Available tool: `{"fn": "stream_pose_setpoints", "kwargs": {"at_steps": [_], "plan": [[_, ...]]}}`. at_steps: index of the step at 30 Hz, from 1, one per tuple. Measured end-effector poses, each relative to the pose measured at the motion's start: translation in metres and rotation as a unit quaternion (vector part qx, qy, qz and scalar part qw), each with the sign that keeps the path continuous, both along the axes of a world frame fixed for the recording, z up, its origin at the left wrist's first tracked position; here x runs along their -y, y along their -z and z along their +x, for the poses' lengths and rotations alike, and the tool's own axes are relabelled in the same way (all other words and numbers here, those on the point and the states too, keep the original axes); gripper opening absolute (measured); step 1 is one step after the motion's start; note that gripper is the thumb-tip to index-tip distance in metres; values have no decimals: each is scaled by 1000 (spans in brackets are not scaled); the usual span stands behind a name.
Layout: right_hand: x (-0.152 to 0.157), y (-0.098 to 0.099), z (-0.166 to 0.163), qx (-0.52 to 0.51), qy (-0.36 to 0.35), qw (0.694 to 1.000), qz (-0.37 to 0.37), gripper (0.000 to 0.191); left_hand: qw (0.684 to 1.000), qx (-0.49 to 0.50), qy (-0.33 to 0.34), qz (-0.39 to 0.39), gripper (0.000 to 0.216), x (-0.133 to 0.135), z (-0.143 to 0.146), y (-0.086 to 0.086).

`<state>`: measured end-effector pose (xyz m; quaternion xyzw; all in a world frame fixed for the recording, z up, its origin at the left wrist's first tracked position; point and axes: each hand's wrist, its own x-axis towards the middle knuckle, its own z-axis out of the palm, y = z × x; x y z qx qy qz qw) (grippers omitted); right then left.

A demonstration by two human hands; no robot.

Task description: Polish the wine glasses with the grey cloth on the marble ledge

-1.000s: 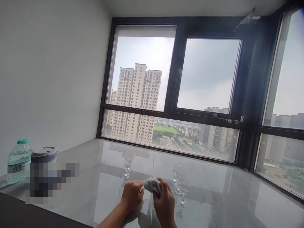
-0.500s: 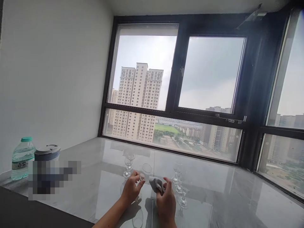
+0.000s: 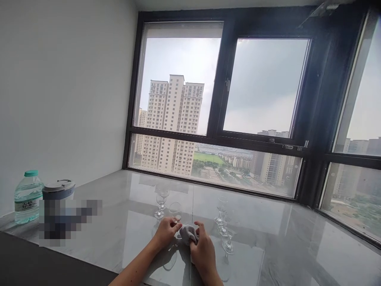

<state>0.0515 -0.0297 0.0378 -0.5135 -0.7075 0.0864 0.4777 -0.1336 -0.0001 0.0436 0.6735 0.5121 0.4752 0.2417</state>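
Observation:
My left hand (image 3: pixel 165 233) pinches a small clear stemmed glass (image 3: pixel 175 209) by its stem, holding it upright just above the glossy grey marble counter (image 3: pixel 282 246). My right hand (image 3: pixel 203 250) is closed on a crumpled grey cloth (image 3: pixel 187 233), which touches the base of that glass. Two more small stemmed glasses (image 3: pixel 161 202) stand behind my left hand. A short row of small glasses (image 3: pixel 224 228) stands just right of my right hand.
At the counter's left end stand a clear water bottle with a green cap (image 3: pixel 26 196) and a grey lidded container (image 3: pixel 58 190). A white wall runs along the left. Large black-framed windows (image 3: pixel 220 115) close off the back and right.
The glass has come lower and nearer to my left hand. My right hand has brought the cloth left against the glass's base. The view has tilted slightly.

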Motion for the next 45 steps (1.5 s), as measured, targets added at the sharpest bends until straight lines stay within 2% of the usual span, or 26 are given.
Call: {"fn": "stream_pose_setpoints", "kwargs": {"at_steps": [3, 6, 8, 11, 14, 17, 19, 22, 31, 36, 40, 45], "plan": [[9, -1, 9, -10, -15, 1000, 4, 50, 1000, 3, 4, -9, 35, 0, 0, 0], [23, 8, 35, -24, -3, 999, 22, 48, 1000, 8, 10, -17, 32, 1, 0, 0], [33, 16, 63, -58, 33, 997, 22, 41, 1000, -8, 13, -20, 29, 2, 1, 1], [43, 23, 114, -102, 107, 989, -21, 42, 998, -57, 21, -17, 20, 3, 3, 3], [47, 17, 161, -110, 204, 971, -63, 47, 994, -103, 27, -15, 14, 3, 4, 4], [45, 7, 187, -128, 239, 955, -117, 49, 990, -137, 27, -24, 13, -1, 7, 3], [44, 3, 191, -147, 235, 951, -137, 49, 986, -162, 25, -28, 11, -6, 12, 1], [45, 1, 184, -153, 237, 951, -130, 48, 980, -198, 6, -29, 6, -21, 29, -1], [46, 13, 176, -116, 256, 955, -97, 41, 972, -233, -28, -31, 7, -87, 114, -2], [44, 15, 177, -113, 278, 949, -92, 37, 968, -241, -56, -29, 10, -111, 131, -3], [47, 11, 176, -114, 274, 950, -93, 35, 967, -245, -65, -12, 9, -108, 133, -5], [47, 11, 177, -114, 282, 948, -97, 35, 964, -238, -102, 64, 13, -68, 117, -18]]}}
